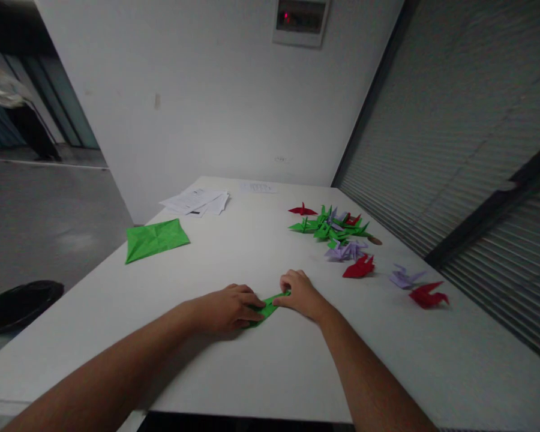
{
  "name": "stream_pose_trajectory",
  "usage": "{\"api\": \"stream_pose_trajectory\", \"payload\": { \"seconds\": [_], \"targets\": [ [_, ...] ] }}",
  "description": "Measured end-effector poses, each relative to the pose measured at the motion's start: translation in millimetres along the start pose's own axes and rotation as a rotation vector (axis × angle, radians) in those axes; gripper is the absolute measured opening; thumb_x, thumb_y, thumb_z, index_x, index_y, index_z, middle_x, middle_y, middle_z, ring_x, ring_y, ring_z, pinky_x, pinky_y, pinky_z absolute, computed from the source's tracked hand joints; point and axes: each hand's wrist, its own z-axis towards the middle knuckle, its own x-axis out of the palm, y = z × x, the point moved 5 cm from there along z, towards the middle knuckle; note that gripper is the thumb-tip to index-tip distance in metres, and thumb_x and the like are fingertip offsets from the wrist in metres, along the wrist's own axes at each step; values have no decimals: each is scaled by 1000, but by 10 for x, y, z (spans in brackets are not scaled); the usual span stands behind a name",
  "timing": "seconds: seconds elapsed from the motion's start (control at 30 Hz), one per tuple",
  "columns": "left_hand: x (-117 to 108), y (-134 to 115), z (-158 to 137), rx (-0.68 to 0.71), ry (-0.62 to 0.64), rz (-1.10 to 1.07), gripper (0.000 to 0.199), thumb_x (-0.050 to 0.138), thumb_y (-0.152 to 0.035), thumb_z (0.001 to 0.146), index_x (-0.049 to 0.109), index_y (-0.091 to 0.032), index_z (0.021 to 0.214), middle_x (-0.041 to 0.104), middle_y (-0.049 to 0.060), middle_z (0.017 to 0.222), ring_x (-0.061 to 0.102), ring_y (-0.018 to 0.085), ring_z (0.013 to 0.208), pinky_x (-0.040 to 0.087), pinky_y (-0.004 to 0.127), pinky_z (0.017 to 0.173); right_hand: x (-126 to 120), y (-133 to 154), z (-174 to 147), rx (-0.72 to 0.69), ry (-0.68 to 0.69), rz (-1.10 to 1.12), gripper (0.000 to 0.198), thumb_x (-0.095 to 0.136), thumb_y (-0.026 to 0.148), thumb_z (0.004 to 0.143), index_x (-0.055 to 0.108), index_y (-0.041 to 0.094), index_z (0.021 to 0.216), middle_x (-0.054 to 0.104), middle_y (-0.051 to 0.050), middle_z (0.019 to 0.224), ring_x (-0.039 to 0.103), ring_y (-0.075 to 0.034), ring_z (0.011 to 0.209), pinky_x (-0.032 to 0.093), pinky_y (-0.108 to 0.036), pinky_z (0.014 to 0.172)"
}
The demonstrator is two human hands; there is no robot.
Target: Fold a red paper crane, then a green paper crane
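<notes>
A narrow, folded piece of green origami paper point(269, 308) lies on the white table between my hands. My left hand point(232, 307) holds down its near left end, fingers laid over the paper and covering that part. At the far right tip, my right hand point(300, 294) pinches the paper between thumb and curled fingers. Off to the left, a creased sheet of green paper point(157, 240) rests flat by the table edge. Nearest my right hand among the finished figures is a red paper crane point(359, 267).
Green, purple and red paper cranes point(328, 227) are heaped at the back right, with another red crane point(427, 295) nearer. Printed sheets point(195, 201) lie at the back left. A black-lined bin point(22, 306) stands left of the table point(234, 384). A person point(15, 102) is in the background.
</notes>
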Motion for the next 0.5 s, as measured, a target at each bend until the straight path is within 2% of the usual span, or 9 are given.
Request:
{"api": "stream_pose_trajectory", "payload": {
  "seconds": [0.23, 0.37, 0.5],
  "targets": [
    [-45, -44, 19, 24, -27, 9, 31, 61, -20, 96, 70, -26, 125, 63, 8, 142, 54, 30, 133, 42, 46, 110, -95, -146, -10, 76, 12, -70, 30, 86, 41, 78, 67, 19, 73, 66, -4, 91, 53, -23, 95, 33, -30, 78],
    [0, -55, 46, 54, 3, -49, 32, 58, -16, 97, 68, -22, 127, 62, 10, 144, 57, 27, 133, 42, 43, 115, -114, -145, -21, 84, 13, -60, 28, 86, 40, 78, 67, 19, 73, 66, -4, 89, 53, -23, 93, 34, -31, 77],
    [34, -47, 47, 67, 16, -84, 33, 55, -15, 98, 67, -19, 129, 61, 12, 145, 57, 27, 135, 42, 43, 117, -123, -40, -28, -23, -45, 22, 17, 85, 28, 79, 71, 19, 81, 68, -4, 91, 55, -23, 95, 39, -32, 82]
  ]
}}
